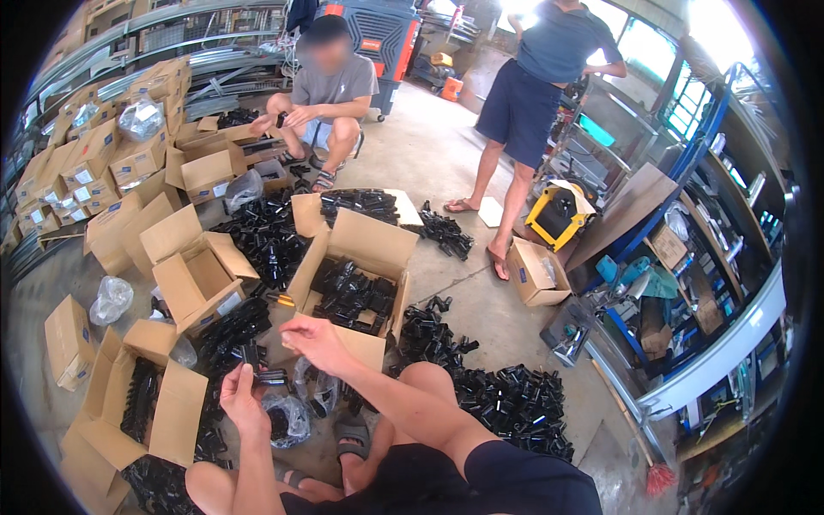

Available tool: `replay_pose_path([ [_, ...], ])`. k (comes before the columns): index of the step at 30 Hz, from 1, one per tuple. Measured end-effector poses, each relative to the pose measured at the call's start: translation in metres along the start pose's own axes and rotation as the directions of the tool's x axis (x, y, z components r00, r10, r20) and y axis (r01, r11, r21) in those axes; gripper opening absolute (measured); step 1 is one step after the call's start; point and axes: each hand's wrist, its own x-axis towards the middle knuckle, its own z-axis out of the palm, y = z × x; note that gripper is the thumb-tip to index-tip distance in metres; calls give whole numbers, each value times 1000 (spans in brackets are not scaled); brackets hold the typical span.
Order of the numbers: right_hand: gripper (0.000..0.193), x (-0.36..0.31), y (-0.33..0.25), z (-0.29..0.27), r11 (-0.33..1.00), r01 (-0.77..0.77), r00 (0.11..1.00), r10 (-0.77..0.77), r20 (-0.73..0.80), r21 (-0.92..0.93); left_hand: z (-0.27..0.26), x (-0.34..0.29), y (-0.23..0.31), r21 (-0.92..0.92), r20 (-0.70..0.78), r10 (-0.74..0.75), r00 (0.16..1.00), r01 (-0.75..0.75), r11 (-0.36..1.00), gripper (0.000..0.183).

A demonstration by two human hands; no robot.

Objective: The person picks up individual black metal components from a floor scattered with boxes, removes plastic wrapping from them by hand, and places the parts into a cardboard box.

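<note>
My left hand is closed around a small black tubular part, held upright between thumb and fingers. To its right and a little higher, my right hand has its fingertips pinched together. Whatever is between those fingertips is too small to make out. Just beyond the right hand stands an open cardboard box with many black parts inside. A clear plastic bag lies below my hands, near my sandalled foot. A yellow-and-black handled tool rests by the box's left side.
Loose black fittings are heaped on the floor at right. Open cartons stand at left, with stacked boxes behind. One person squats ahead, handling a black part; another person stands right. A shelf rack lines the right side.
</note>
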Motion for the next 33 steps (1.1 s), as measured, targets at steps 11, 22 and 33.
replay_pose_path([
  [11, 15, 5, 14, 47, 1000, 7, 996, -9, 93, 25, -4, 11, -3, 73, 2, 133, 991, -132, 989, 14],
  [22, 18, 3, 40, 72, 974, -219, 973, 223, -55, 64, -5, 18, -5, 232, 17, 317, 948, -312, 921, 17],
  [33, 14, 2, 40, 76, 903, -254, 962, 273, -7, 345, 1, 18, 3, 200, -44, 312, 949, -298, 933, 16],
])
